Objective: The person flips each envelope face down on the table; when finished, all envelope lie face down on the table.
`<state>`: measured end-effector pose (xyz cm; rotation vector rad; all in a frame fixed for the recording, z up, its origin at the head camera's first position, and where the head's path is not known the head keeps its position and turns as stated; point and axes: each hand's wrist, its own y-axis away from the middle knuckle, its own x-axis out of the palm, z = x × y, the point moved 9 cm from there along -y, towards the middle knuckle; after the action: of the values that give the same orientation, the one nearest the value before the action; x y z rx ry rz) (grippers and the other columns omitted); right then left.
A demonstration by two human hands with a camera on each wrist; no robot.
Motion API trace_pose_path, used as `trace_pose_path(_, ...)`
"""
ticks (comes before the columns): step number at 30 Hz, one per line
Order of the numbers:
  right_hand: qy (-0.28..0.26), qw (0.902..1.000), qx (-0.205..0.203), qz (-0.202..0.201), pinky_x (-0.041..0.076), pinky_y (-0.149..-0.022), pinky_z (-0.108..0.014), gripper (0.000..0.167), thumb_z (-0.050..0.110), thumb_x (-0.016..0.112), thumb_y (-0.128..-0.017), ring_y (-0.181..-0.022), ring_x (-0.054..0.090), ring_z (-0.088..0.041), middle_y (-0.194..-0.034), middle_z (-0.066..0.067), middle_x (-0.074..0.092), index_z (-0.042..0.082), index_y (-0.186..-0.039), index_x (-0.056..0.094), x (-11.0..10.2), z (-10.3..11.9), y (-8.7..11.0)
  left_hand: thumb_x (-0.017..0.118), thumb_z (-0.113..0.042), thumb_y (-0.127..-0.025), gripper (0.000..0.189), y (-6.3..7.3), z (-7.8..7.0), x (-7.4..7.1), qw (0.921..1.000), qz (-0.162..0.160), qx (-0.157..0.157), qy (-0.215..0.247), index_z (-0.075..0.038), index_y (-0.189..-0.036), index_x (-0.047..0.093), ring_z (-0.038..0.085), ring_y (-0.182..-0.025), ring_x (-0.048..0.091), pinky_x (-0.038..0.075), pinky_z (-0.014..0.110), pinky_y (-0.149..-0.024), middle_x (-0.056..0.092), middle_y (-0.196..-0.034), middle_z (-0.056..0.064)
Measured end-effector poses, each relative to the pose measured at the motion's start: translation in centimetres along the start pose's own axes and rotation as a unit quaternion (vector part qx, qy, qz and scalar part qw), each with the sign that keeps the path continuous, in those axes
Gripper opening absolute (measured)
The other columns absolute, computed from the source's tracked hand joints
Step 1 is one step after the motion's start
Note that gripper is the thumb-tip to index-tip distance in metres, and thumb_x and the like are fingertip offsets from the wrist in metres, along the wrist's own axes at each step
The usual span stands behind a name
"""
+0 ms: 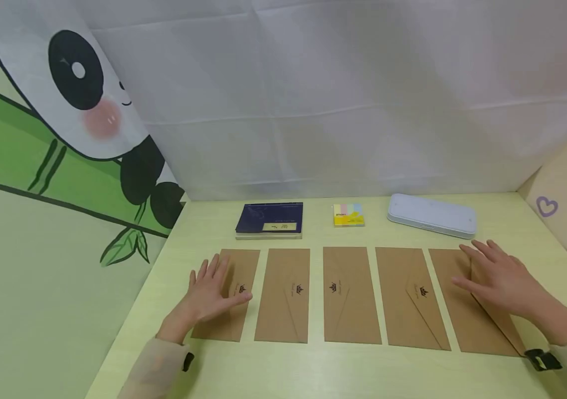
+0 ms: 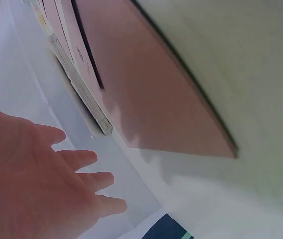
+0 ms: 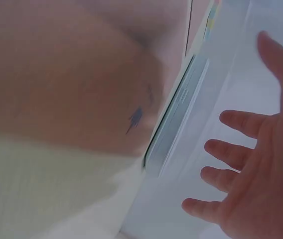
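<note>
Several brown kraft envelopes lie side by side in a row in the head view. My left hand [image 1: 209, 295] hovers over the leftmost envelope [image 1: 233, 324], its fingers spread and holding nothing; the left wrist view shows this palm [image 2: 37, 174] apart from the paper. At the other end, my right hand [image 1: 505, 282] is above the rightmost envelope [image 1: 468, 310], fingers extended and hiding part of its flap. Between them lie a second envelope [image 1: 278, 310], a middle envelope [image 1: 350, 318] and another envelope [image 1: 408, 321], most with a small dark crown print showing.
Behind the row lie a dark blue notebook [image 1: 269, 216], a pack of sticky notes [image 1: 348, 215] and a pale blue pencil case [image 1: 432, 215]. A white cloth [image 1: 338, 111] hangs at the table's back edge. A panda-painted wall [image 1: 39, 266] stands on the left.
</note>
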<state>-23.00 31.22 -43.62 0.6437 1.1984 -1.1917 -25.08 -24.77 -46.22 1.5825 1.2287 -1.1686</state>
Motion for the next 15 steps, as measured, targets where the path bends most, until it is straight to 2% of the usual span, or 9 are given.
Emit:
trace_pose_path(3,-0.007,0.9995,-0.026,-0.017,0.030,-0.086,-0.068,0.075,0.041,0.074,-0.081,-0.121,0.034,-0.055,-0.133,-0.032,0.040,-0.004,-0.134,0.046,0.1,1.4,-0.8,0.050,-0.082,-0.072,0.116,0.1,-0.1,0.0,1.0000,-0.003,0.003,0.003,-0.006,-0.152,0.016,0.051,-0.136,0.010,0.007,0.070,-0.100,0.012,-0.154,0.024)
trace_pose_path(7,-0.027,0.9983,-0.050,-0.016,0.036,-0.088,-0.061,0.068,0.037,0.073,-0.083,-0.114,0.045,-0.048,-0.129,-0.028,0.046,-0.003,-0.132,0.049,0.5,3.9,-2.3,0.054,-0.077,-0.075,0.112,0.1,-0.4,-0.1,0.9996,-0.016,0.020,0.015,-0.002,-0.151,0.020,0.051,-0.135,0.015,0.013,0.065,-0.103,0.017,-0.152,0.026)
trace_pose_path(10,-0.031,0.9978,-0.059,0.008,0.041,-0.086,-0.057,0.064,0.035,0.071,-0.086,-0.111,0.050,-0.044,-0.127,-0.025,0.050,-0.002,-0.133,0.049,1.3,6.0,-3.5,0.061,-0.068,-0.078,0.106,0.2,-0.7,-0.4,0.9982,-0.022,0.029,0.048,-0.001,-0.150,0.022,0.048,-0.134,0.019,0.021,0.062,-0.103,0.021,-0.150,0.028)
trace_pose_path(15,-0.022,0.9954,-0.073,0.058,0.045,-0.086,-0.052,0.061,0.035,0.067,-0.089,-0.112,0.052,-0.039,-0.127,-0.022,0.052,-0.001,-0.135,0.048,3.1,9.4,-5.7,0.065,-0.056,-0.083,0.094,0.3,-0.9,-0.6,0.9944,-0.016,0.017,0.103,-0.003,-0.149,0.025,0.044,-0.135,0.021,0.028,0.059,-0.101,0.023,-0.149,0.027)
